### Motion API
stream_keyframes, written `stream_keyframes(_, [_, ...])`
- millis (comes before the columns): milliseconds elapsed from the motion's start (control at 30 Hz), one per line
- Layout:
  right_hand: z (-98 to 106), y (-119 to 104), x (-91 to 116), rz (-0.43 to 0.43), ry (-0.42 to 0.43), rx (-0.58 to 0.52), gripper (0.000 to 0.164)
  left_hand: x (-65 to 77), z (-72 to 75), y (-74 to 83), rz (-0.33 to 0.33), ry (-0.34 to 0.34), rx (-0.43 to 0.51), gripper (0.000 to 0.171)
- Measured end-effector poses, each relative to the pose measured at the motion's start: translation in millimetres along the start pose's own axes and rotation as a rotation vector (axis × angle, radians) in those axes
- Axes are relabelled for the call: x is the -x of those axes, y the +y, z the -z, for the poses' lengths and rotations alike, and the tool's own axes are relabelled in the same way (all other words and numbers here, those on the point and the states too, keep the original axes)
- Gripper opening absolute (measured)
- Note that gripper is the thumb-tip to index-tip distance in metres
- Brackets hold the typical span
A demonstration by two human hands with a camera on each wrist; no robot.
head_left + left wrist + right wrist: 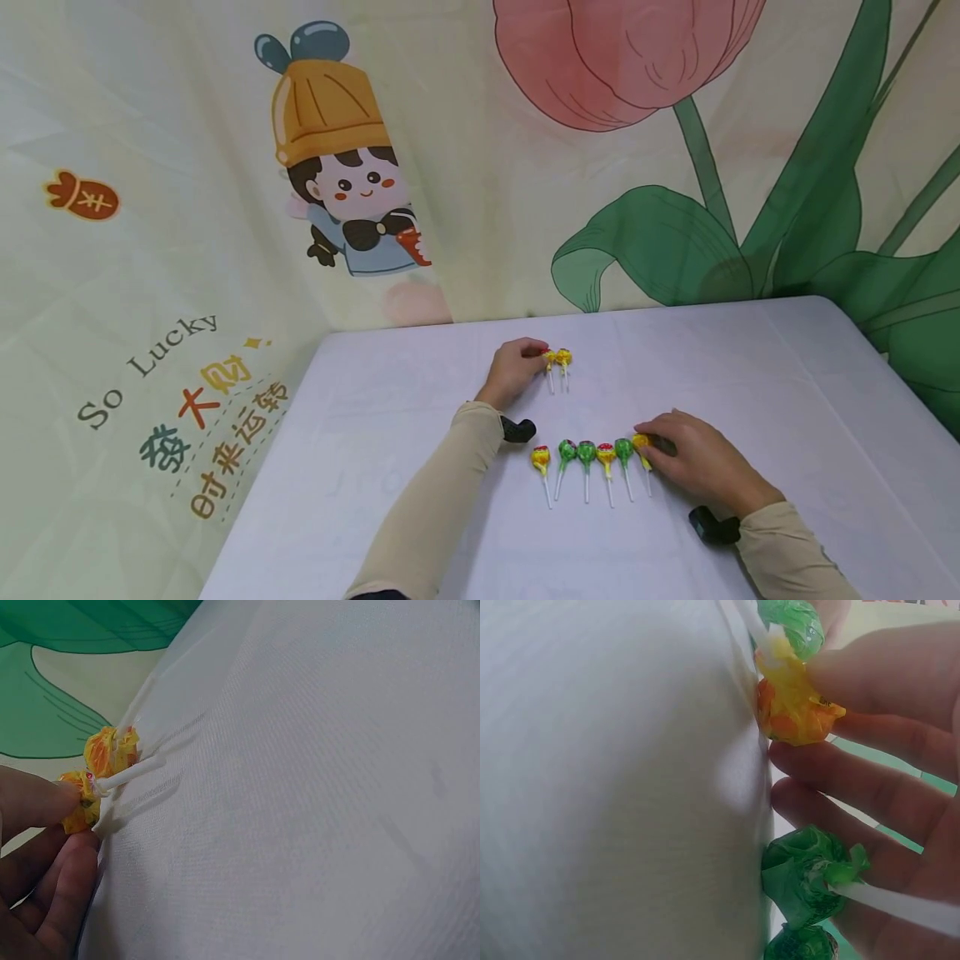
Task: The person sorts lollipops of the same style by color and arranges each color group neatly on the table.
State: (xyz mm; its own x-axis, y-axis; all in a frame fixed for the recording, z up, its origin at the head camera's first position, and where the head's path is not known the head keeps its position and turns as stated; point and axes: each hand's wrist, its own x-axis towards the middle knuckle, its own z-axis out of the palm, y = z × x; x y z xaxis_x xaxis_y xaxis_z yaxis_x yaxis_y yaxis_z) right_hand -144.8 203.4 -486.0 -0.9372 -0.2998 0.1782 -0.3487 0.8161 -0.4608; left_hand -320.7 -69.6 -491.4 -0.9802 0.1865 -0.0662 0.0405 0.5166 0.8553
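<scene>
Near the table's far edge, my left hand [516, 371] pinches a yellow-wrapped lollipop [81, 801] between thumb and fingers. Right beside it is a second yellow lollipop [564, 357]. My right hand [705, 457] pinches another yellow lollipop [799, 705] at the right end of a row. Leftward along that row are a green lollipop [624, 450], a yellow-and-red lollipop [606, 454], more green ones and a yellow lollipop [540, 458], sticks toward me. Under the right palm, the right wrist view shows green lollipops [810, 877]; whether they are held, I cannot tell.
A white cloth covers the table [375, 433]. Behind it hangs a printed curtain [465, 167] with a cartoon figure and a large tulip. Each wrist bears a black camera, such as the one on the right wrist [714, 527].
</scene>
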Motion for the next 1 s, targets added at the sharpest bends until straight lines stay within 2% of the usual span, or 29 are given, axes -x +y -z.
stream_keyframes(200, [-0.5,0.0,-0.2,-0.004,0.007,-0.005,0.029,-1.3,1.3,-2.0,-0.018,0.001,-0.022,0.022])
stream_keyframes(533, [-3.3,-0.9,0.5,0.049,0.035,-0.038,0.028,-0.5,2.0,-3.5,-0.036,0.01,-0.046,0.023])
stream_keyframes(1000, [-1.8,-3.3,0.1,0.013,-0.011,-0.052,0.031,-0.8,0.0,-4.7,-0.055,0.029,-0.068,0.023])
